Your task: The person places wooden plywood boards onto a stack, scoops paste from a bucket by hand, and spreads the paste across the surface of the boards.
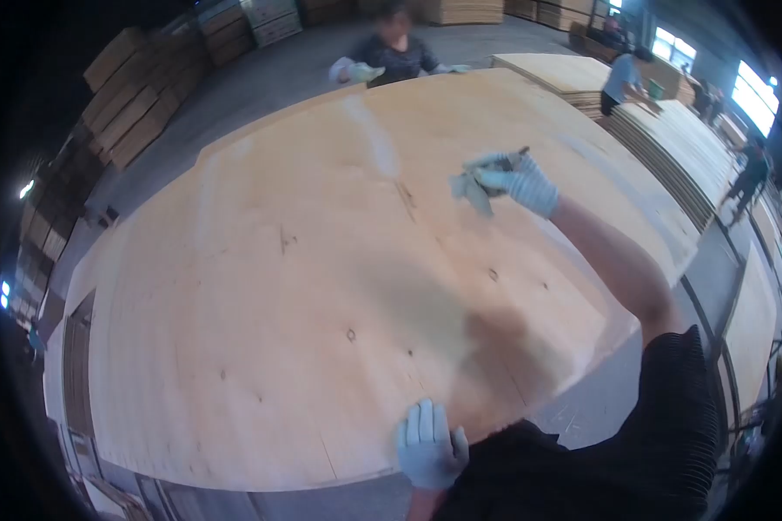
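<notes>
A large sheet of plywood spreads out in front of me, with knots, short cracks and pale smeared patches on its face. My left hand, in a pale glove, lies flat on the sheet's near edge, fingers stretched out. Over the sheet's right part, my gloved right hand is closed around a crumpled, pale grey rag-like thing. A small dark tip pokes out above the fingers; its kind is unclear. Whether the rag-like thing touches the wood, I cannot tell.
Across the sheet stands a person with gloved hands at its far edge. Stacked boards rise on the right, where another person leans over them. More stacks stand at the back left.
</notes>
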{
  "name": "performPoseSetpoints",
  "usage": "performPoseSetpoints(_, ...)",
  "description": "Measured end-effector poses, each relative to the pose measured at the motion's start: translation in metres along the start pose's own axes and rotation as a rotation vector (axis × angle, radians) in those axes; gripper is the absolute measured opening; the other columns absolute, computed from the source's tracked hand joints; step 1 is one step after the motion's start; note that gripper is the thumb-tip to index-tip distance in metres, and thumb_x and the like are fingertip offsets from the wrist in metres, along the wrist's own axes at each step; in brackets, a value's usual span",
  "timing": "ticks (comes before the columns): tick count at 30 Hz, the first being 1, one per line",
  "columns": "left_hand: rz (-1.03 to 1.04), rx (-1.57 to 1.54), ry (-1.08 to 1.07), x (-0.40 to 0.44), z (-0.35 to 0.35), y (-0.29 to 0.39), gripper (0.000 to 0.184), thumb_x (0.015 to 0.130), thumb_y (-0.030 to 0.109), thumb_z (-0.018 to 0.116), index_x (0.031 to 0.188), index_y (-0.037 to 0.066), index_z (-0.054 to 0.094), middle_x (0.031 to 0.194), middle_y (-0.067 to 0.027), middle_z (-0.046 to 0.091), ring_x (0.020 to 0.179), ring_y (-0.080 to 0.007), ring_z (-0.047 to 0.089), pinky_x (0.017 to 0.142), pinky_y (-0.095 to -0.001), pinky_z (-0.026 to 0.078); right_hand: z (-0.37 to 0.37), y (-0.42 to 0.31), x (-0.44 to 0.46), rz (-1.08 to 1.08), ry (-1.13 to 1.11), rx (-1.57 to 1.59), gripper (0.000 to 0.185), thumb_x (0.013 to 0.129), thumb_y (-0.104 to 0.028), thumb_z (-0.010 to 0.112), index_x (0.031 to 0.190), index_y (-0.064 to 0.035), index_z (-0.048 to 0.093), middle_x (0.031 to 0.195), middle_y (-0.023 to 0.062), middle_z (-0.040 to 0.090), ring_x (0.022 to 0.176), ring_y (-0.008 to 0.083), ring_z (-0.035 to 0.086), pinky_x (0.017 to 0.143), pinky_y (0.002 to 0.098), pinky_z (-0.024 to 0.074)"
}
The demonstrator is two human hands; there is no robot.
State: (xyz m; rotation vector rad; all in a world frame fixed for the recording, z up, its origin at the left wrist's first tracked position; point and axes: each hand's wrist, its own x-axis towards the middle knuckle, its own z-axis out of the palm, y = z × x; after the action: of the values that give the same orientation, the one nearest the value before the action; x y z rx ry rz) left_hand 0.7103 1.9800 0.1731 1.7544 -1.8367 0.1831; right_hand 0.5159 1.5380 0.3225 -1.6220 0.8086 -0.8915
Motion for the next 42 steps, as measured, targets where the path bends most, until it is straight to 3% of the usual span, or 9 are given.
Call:
performPoseSetpoints(3, -0.154, -0.069, -0.271, 0.009, -0.011, 0.004, 0.054, 0.087, 0.036, 0.069, 0.127, 0.000, 0.067, 0.132, -0.0223, 0.067, 0.119, -0.0410, 0.066, 0.090, -0.0540, 0.053, 0.005, 0.022, 0.103, -0.036, -0.186, 0.452, 0.030, 0.100, -0.010, 0.076, 0.129, -0.0047, 0.076, 0.115, 0.0130, 0.079, 0.101, 0.0238, 0.078, 0.091, 0.0400, 0.0634)
performPoseSetpoints(10, -0.192, -0.028, -0.100, -0.012, 0.014, 0.015, 0.033, 0.106, 0.031, 0.061, 0.125, 0.005, 0.072, 0.127, -0.0191, 0.074, 0.126, -0.0378, 0.068, 0.111, -0.0554, 0.050, 0.073, 0.102, 0.301, -0.082, -0.239, -0.727, 0.021, 0.087, -0.007, 0.084, 0.108, -0.0018, 0.084, 0.100, 0.0144, 0.083, 0.094, 0.0245, 0.079, 0.086, 0.0356, 0.0641)
performPoseSetpoints(23, 0.234, -0.473, -0.056, -0.029, -0.040, -0.023, 0.044, 0.088, 0.027, 0.069, 0.128, 0.009, 0.070, 0.136, -0.0122, 0.069, 0.126, -0.0340, 0.064, 0.105, -0.0524, 0.050, 0.107, -0.013, -0.255, -0.354, -0.531, -0.663, 0.026, 0.096, -0.001, 0.079, 0.122, -0.0038, 0.078, 0.123, 0.0139, 0.081, 0.115, 0.0250, 0.078, 0.102, 0.0365, 0.0606)
performPoseSetpoints(26, 0.206, -0.462, 0.168, -0.042, -0.057, -0.004, 0.042, 0.090, 0.024, 0.071, 0.129, 0.009, 0.071, 0.133, -0.0126, 0.071, 0.122, -0.0340, 0.067, 0.106, -0.0516, 0.051, 0.102, -0.026, -0.262, 0.252, -0.272, -0.490, 0.026, 0.096, -0.005, 0.080, 0.121, -0.0047, 0.079, 0.117, 0.0135, 0.082, 0.107, 0.0210, 0.079, 0.095, 0.0344, 0.0626)
performPoseSetpoints(29, 0.125, -0.458, 0.145, -0.083, -0.066, 0.008, 0.039, 0.090, 0.020, 0.069, 0.126, 0.006, 0.071, 0.130, -0.0148, 0.072, 0.120, -0.0375, 0.068, 0.107, -0.0526, 0.051, 0.081, 0.028, -0.209, 0.035, 0.018, -0.476, 0.026, 0.095, -0.008, 0.082, 0.120, -0.0051, 0.081, 0.107, 0.0127, 0.083, 0.096, 0.0156, 0.078, 0.087, 0.0335, 0.0630)
performPoseSetpoints(32, -0.045, -0.476, 0.205, -0.149, -0.062, 0.008, 0.028, 0.098, 0.015, 0.062, 0.120, 0.004, 0.075, 0.129, -0.0155, 0.073, 0.122, -0.0387, 0.068, 0.110, -0.0514, 0.049, 0.096, -0.008, -0.272, 0.173, -0.391, -0.357, 0.023, 0.097, -0.006, 0.078, 0.120, -0.0043, 0.081, 0.104, 0.0109, 0.084, 0.095, 0.0161, 0.079, 0.088, 0.0329, 0.0622)
performPoseSetpoints(35, -0.282, -0.483, 0.160, -0.221, -0.057, -0.013, 0.026, 0.104, 0.013, 0.057, 0.119, 0.004, 0.076, 0.128, -0.0153, 0.074, 0.122, -0.0385, 0.068, 0.110, -0.0509, 0.049, 0.108, -0.017, -0.356, -0.354, -0.402, -0.601, 0.023, 0.100, -0.002, 0.072, 0.121, -0.0025, 0.080, 0.109, 0.0082, 0.084, 0.096, 0.0196, 0.080, 0.087, 0.0339, 0.0641)
performPoseSetpoints(39, -0.384, -0.488, 0.128, -0.259, -0.058, -0.048, 0.027, 0.107, 0.014, 0.054, 0.119, 0.004, 0.076, 0.126, -0.0150, 0.075, 0.123, -0.0379, 0.067, 0.110, -0.0504, 0.049, 0.107, -0.052, -0.369, 0.225, -0.208, -0.329, 0.021, 0.101, -0.004, 0.073, 0.121, -0.0012, 0.080, 0.116, 0.0098, 0.083, 0.095, 0.0220, 0.080, 0.083, 0.0335, 0.0649)
performPoseSetpoints(42, -0.411, -0.432, 0.152, -0.243, -0.076, -0.075, 0.026, 0.108, 0.016, 0.055, 0.118, 0.004, 0.075, 0.125, -0.0145, 0.076, 0.122, -0.0380, 0.067, 0.110, -0.0502, 0.049, 0.075, -0.076, -0.298, 0.097, -0.037, -0.070, 0.031, 0.100, -0.007, 0.072, 0.129, 0.0045, 0.075, 0.109, 0.0165, 0.081, 0.093, 0.0216, 0.079, 0.079, 0.0336, 0.0645)
